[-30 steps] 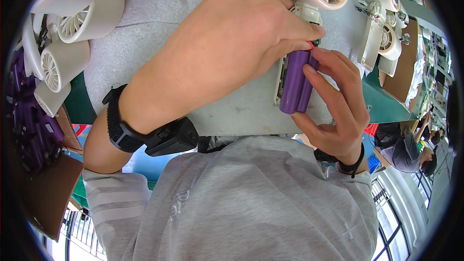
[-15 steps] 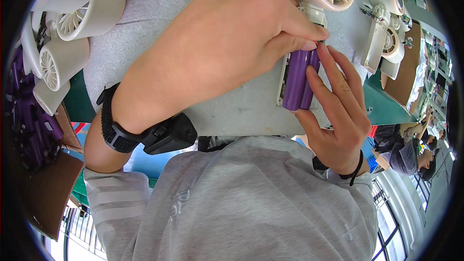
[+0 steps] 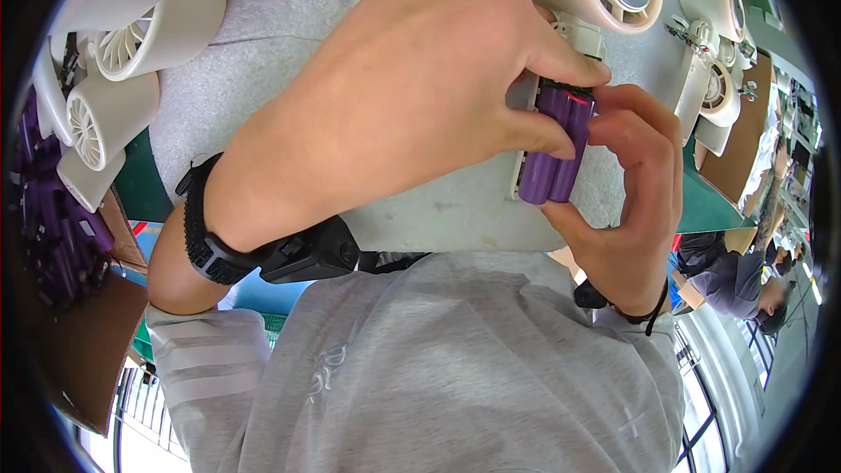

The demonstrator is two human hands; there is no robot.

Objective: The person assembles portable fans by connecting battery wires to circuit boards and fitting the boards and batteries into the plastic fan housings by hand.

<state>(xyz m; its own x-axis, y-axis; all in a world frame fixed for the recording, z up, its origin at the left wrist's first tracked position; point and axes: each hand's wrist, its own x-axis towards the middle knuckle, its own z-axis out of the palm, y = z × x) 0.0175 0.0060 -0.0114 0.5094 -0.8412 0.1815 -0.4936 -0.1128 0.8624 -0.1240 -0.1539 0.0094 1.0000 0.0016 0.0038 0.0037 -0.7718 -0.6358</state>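
Worktop (image 3: 429, 223), grey, under my hands. Left hand (image 3: 455, 44), mine: thumb laid on the battery pack (image 3: 545, 177), forefinger spread away at the casing's (image 3: 517, 182) upper end; hidden fingers, I cannot tell. Right hand (image 3: 644, 166), mine: half-curled, pinching the pack's lower end and right side. Casing: white, partly beneath the pack. Pack: purple, two cylinders abreast.

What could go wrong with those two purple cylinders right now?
The thin red piece, perhaps a wire, at the top of the purple cylinders might get pinched or tugged by the nearby fingers. The cylinders could also slip if the left hand, its thumb pressing them, or the right hand beside them shifts.
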